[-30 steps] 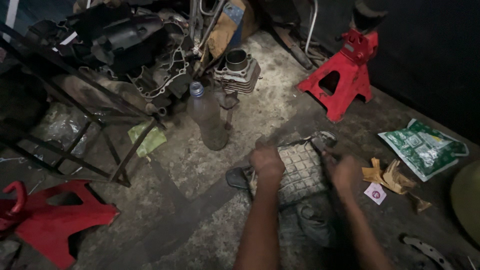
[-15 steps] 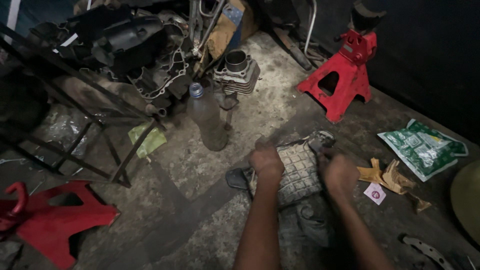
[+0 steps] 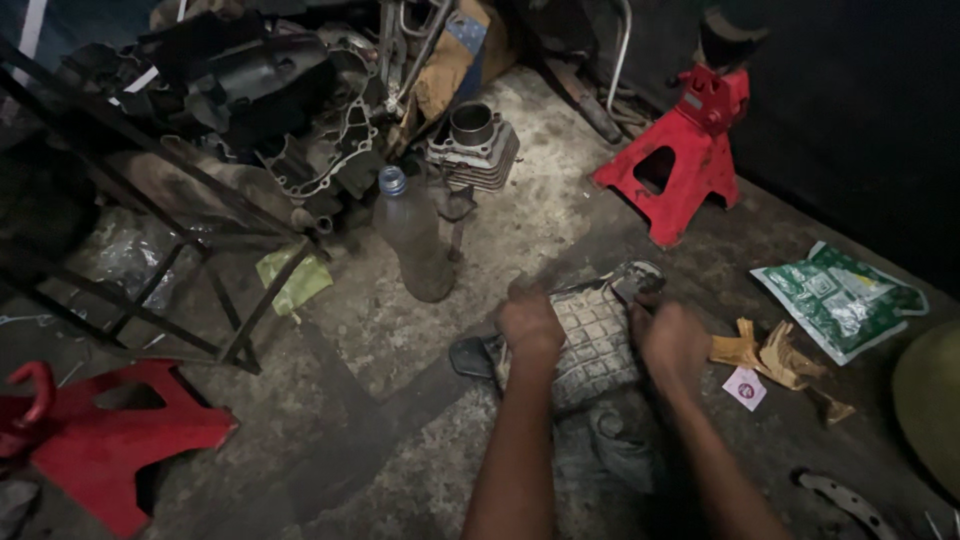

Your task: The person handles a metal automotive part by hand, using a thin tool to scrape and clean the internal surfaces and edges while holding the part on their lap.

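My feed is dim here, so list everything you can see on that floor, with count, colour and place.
Ribbed cover: 1, grey, floor centre, under both hands.
Bottle: 1, clear plastic with blue neck ring, upright, left of the cover.
Cylinder: 1, grey finned metal, behind the bottle.
Engine parts: a dark pile, top left.
Jack stands: 2, red; one upright top right, one lying bottom left.
Frame: 1, dark metal bars, left.
Rag: 1, yellow-green, by the frame.
Packet: 1, green and white, right.
Cardboard scraps: brown, few, right of the cover.
Left hand: on the cover's left edge.
Right hand: at its right edge, blurred.
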